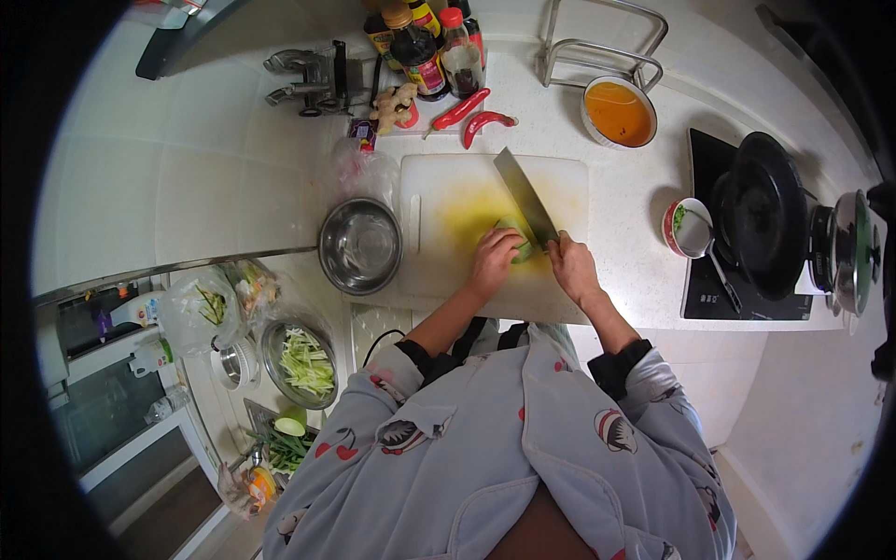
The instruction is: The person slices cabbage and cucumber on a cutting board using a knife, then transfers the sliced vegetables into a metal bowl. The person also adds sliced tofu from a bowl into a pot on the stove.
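On a white cutting board (562, 175) stained yellow in its middle, my left hand (492, 263) holds down a piece of green vegetable (521, 248) with bent fingers. Its exact kind is hard to make out. My right hand (573, 268) is wrapped round the handle of a cleaver (525, 196). The broad blade points away and to the left, close along the right side of the vegetable. Whether its edge touches the vegetable, I cannot tell. Left of the board stands a steel bowl (361, 246), and two red chilies (460, 109) lie beyond the board.
Sauce bottles (417, 58) and ginger (392, 109) stand at the back left. A bowl of orange liquid (618, 112) sits near a metal rack (605, 47). To the right are a small bowl with a spoon (692, 229) and a black wok (767, 215). Sliced greens fill a bowl (266, 345) lower left.
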Tool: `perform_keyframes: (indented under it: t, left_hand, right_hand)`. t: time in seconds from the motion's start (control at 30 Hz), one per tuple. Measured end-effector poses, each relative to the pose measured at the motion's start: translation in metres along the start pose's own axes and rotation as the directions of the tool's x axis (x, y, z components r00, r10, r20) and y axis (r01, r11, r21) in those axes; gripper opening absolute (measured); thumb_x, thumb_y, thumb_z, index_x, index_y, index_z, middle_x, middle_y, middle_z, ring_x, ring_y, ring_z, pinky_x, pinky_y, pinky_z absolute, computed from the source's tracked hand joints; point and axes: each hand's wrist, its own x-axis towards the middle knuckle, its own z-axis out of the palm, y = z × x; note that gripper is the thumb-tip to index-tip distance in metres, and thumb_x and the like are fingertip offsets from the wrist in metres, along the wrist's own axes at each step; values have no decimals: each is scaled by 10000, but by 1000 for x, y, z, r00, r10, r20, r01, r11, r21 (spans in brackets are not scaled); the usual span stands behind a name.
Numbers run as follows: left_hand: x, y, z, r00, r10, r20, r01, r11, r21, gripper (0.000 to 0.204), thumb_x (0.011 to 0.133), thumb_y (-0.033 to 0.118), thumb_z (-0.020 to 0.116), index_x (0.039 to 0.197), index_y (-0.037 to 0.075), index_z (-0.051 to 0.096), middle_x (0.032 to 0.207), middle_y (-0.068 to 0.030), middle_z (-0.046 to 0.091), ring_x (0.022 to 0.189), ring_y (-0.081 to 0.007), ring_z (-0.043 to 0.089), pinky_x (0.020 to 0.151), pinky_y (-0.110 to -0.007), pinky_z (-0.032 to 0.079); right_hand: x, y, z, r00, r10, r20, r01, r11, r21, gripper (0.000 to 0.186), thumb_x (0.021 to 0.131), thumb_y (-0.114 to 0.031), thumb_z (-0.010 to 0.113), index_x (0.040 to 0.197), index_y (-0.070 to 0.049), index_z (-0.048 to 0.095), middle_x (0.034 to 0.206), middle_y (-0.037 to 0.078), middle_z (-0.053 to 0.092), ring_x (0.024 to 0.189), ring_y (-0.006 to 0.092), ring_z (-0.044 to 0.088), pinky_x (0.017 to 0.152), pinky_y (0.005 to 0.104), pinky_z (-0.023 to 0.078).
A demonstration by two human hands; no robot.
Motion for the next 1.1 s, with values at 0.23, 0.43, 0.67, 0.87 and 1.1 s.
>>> perform_keyframes:
  t: [0.23, 0.43, 0.67, 0.87, 1.1]
  left_hand:
    - [-7, 11, -5, 987, -149, -61, 157, 976, 149, 345, 712, 63, 727, 1040, 51, 621, 1096, -117, 573, 1019, -325, 521, 873, -405, 431]
    - [5, 12, -4, 992, -59, 115, 30, 970, 239, 485, 635, 96, 790, 1090, 77, 624, 1110, -100, 564, 1029, -307, 509, 905, -405, 408]
    - [5, -4, -5, 997, 36, 66, -46, 989, 144, 306, 648, 92, 778, 918, 78, 633, 998, -54, 609, 953, -269, 550, 844, -385, 416]
    - [-1, -8, -5, 993, 113, 32, -116, 987, 109, 200, 696, 93, 742, 863, 72, 634, 949, -46, 629, 887, -258, 575, 803, -382, 420]
    - [5, -1, -12, 968, 10, 252, -70, 971, 227, 409, 659, 86, 754, 1047, 97, 628, 1166, -20, 591, 1035, -250, 523, 873, -393, 407]
  right_hand:
    - [-22, -3, -20, 998, 44, -38, -42, 998, 52, 212, 938, -204, 507, 891, 2, 528, 649, 265, 605, 625, 447, 609, 586, 525, 498]
    - [-44, -3, -17, 997, 72, -34, -71, 997, 17, 197, 938, -204, 498, 871, -19, 519, 633, 259, 600, 618, 445, 609, 579, 529, 496]
    - [-55, -12, -19, 996, 81, -34, -82, 996, -27, 186, 932, -193, 503, 852, -25, 508, 620, 247, 601, 592, 432, 613, 555, 523, 501]
    - [-61, -22, -23, 998, 69, 1, -69, 997, -33, 178, 928, -190, 507, 860, -25, 502, 622, 246, 604, 585, 428, 614, 546, 516, 502]
    - [-63, -19, -21, 994, 111, 16, -111, 993, -33, 168, 916, -179, 504, 862, -20, 498, 643, 253, 610, 612, 444, 612, 581, 538, 494]
